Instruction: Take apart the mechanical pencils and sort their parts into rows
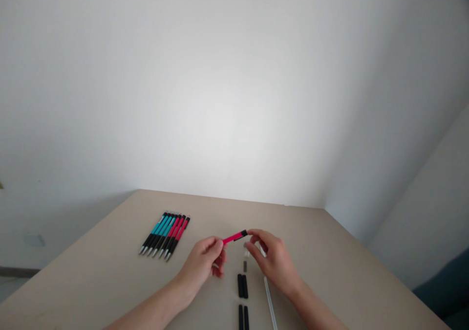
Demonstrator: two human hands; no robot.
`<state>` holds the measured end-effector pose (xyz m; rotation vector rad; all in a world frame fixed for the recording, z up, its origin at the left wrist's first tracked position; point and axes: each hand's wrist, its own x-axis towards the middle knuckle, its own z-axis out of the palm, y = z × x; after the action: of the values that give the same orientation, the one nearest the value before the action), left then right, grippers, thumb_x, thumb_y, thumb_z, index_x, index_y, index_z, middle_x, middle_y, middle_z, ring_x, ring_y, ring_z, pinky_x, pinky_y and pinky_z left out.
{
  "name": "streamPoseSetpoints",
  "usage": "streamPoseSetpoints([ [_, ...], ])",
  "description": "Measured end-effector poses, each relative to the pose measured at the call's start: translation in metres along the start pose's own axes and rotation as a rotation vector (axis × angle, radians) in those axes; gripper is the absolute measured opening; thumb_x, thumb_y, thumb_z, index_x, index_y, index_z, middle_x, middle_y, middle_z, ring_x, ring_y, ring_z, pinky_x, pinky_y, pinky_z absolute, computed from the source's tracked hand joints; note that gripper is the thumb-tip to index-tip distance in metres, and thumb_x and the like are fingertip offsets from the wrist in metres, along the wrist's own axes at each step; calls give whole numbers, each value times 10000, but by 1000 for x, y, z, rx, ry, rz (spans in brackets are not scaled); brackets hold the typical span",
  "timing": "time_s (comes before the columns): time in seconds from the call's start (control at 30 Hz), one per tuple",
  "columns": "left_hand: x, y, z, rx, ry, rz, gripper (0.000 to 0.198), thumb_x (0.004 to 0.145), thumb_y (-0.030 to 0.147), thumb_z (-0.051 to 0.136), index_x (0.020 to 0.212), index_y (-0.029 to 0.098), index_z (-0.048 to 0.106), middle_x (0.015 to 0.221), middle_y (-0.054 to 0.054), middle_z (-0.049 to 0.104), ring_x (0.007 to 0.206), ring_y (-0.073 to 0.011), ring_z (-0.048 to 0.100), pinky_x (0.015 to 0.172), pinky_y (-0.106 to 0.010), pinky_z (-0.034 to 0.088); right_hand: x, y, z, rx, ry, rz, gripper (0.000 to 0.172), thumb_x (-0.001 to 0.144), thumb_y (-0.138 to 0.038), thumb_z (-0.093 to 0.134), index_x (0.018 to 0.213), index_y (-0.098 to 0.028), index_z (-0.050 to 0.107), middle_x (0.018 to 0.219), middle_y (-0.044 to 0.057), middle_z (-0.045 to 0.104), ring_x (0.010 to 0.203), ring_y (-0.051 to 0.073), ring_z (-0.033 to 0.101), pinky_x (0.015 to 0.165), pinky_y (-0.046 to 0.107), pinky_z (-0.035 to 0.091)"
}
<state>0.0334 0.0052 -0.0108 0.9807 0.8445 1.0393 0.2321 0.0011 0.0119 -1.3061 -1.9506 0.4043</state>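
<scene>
My left hand point(205, 259) is closed around the lower part of a pink pen barrel point(231, 238) with a black top end and clip, held tilted up to the right above the table. My right hand point(273, 256) is at the barrel's black end, the index fingertip touching it and the thumb apart just below. Whether a tiny part sits at that fingertip is too small to tell. Beneath the hands lie small clear pieces point(246, 254), a small dark grey piece point(245, 266) and black tube-shaped grips point(242, 286).
To the left, several blue and pink pens point(164, 234) lie side by side on the beige table point(208, 303). Long thin clear rods point(270, 303) run partly under my right hand. More black pieces point(244, 318) lie at the near edge of view. A white wall point(234, 100) stands behind.
</scene>
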Motion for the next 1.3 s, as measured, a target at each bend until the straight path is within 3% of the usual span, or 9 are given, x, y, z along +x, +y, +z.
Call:
streamPoseSetpoints([
  [0.23,-8,1,4,379,-144,138,367,844,478,552,719,133,572,624,3,551,473,-96,468,482,-210,355,-2,-10,17,621,6,222,316,769,-462,652,794,-147,658,646,-9,567,539,95,454,477,201,351],
  [0.33,-10,4,6,464,-173,133,334,843,444,556,699,143,557,623,15,541,491,-101,473,491,-207,345,1,-7,20,743,0,297,365,736,-502,673,715,-143,614,530,-63,430,422,49,292,397,188,219],
  [0.43,-10,5,6,501,-190,129,327,839,428,552,674,147,544,606,22,539,504,-104,472,503,-208,347,1,-5,20,753,-13,304,367,734,-507,677,729,-147,605,531,-69,409,412,42,261,388,191,188],
  [0.63,-4,1,2,480,-216,106,293,818,401,560,725,124,580,649,-7,608,500,-100,469,494,-212,342,-3,-10,18,650,30,221,315,768,-467,660,728,-159,607,583,-50,433,457,53,276,417,201,210],
  [0.8,-2,-4,-2,472,-180,93,294,817,400,557,823,111,611,655,-9,616,485,-95,475,497,-216,368,6,6,0,550,124,308,377,798,-535,546,707,-169,543,540,-61,386,445,72,286,426,216,223],
  [0.9,-1,-6,-4,476,-182,92,297,818,405,557,811,113,605,653,-10,612,485,-96,483,499,-219,382,14,28,-16,256,65,408,382,848,-504,355,661,-192,470,537,-58,366,445,88,297,439,225,248],
  [1.03,0,-6,-5,485,-177,89,288,819,399,547,802,116,601,645,-4,606,476,-94,491,490,-215,379,20,55,-31,54,-19,434,235,749,-315,458,558,-180,483,503,-37,415,493,107,381,494,234,269],
  [1.3,0,-6,-4,489,-168,81,285,818,400,542,779,123,597,635,-3,603,469,-92,497,483,-210,375,18,66,-27,-345,-169,474,198,733,-170,489,606,-149,639,640,43,640,638,146,545,557,234,295],
])
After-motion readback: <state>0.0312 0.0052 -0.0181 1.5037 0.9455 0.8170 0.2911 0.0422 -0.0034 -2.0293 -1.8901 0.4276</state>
